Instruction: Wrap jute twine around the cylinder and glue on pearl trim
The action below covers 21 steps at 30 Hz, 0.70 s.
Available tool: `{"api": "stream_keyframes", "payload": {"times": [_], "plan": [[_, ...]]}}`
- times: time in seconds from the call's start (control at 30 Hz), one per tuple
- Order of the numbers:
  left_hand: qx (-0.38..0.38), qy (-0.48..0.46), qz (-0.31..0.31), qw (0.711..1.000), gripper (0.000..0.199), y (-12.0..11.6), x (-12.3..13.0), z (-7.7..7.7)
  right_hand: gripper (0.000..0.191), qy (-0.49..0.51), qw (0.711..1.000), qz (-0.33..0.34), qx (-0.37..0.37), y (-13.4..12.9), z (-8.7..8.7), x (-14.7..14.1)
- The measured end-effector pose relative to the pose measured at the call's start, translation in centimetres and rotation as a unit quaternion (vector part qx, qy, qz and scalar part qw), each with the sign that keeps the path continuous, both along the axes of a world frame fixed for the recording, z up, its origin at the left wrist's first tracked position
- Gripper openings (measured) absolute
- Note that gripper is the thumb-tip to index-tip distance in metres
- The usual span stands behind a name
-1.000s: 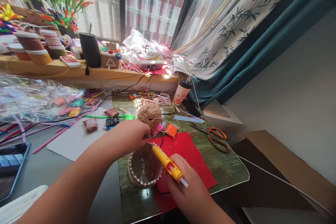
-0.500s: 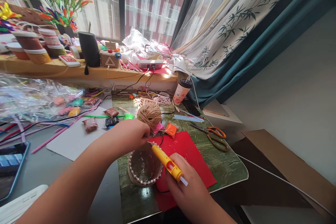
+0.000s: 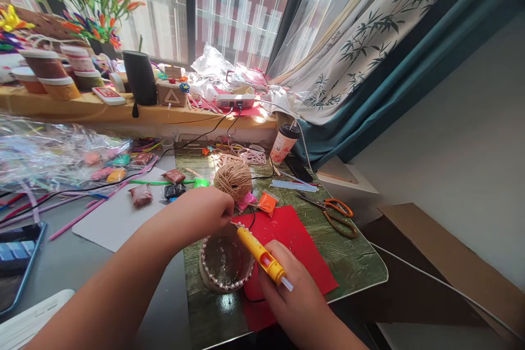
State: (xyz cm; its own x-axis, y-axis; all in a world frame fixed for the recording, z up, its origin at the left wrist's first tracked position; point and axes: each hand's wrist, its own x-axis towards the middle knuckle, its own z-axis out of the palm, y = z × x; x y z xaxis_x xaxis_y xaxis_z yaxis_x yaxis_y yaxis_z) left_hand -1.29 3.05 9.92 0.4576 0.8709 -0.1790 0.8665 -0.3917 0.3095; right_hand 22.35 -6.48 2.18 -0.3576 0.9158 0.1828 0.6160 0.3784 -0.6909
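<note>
A yellow hot glue gun point(image 3: 257, 251) is gripped in my right hand point(image 3: 293, 284), with a clear glue stick point(image 3: 287, 283) poking from its back end. Its nozzle points at the far rim of a round jar point(image 3: 227, 260), which stands upright and has pearl-like beads point(image 3: 223, 286) along its rim. Just past that rim, by the nozzle, my left hand point(image 3: 209, 209) is closed with its fingertips bent down; what they pinch is hidden. Behind it sits a ball of brown twine point(image 3: 233, 179). Under the jar's right side and my right hand lies a red sheet point(image 3: 305, 251).
Scissors point(image 3: 334, 213) with orange handles lie at the right, near glue sticks point(image 3: 294, 185) and a lidded paper cup point(image 3: 284, 145). Small clay packets point(image 3: 267, 203) are scattered about. A black cord point(image 3: 197, 139) crosses the table; a phone point(image 3: 18, 265) lies at left.
</note>
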Motion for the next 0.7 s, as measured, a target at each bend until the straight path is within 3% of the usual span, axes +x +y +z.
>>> {"api": "stream_keyframes", "payload": {"times": [0.7], "plan": [[-0.010, 0.001, 0.005, 1.000, 0.020, 0.01, -0.01, -0.10, 0.010, 0.006, 1.000, -0.001, -0.018, -0.19, -0.21, 0.02]]}}
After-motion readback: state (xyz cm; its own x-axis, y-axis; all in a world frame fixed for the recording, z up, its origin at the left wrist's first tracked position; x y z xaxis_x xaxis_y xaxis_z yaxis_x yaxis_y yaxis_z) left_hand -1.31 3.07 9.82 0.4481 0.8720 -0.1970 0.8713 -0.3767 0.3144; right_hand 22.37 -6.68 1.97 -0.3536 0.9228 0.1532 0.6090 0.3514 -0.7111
